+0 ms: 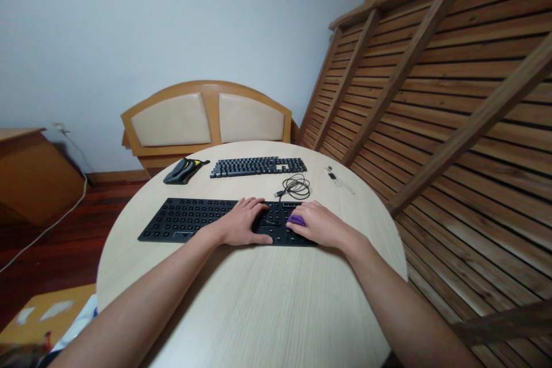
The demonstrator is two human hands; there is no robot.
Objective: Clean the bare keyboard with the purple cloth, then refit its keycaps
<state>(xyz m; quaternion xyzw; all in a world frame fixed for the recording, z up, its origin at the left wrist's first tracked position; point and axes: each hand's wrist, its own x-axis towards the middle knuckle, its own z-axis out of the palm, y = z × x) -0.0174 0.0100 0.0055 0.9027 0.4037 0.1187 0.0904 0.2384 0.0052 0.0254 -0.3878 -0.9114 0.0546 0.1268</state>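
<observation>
A black keyboard base (pixel 192 215) with its keycaps off lies along the near part of the round table, bare switches showing. My left hand (pixel 241 223) rests flat on it right of the middle, fingers spread and thumb near the front edge. In my right hand (pixel 319 224) a small purple cloth (pixel 296 219) is pinched against the right end of the base; most of it is hidden by the fingers. Behind the base, the loose keycaps (pixel 245 167) are set out in keyboard order. A coiled black USB cable (pixel 297 186) lies between base and keycaps.
A dark grey and yellow pouch (pixel 184 171) is at the table's back left. Some small wire-like tool (pixel 338 179) lies at the back right. Slatted wooden panels (pixel 431 115) lean close on the right. On the floor at left sits a cardboard box (pixel 52 313).
</observation>
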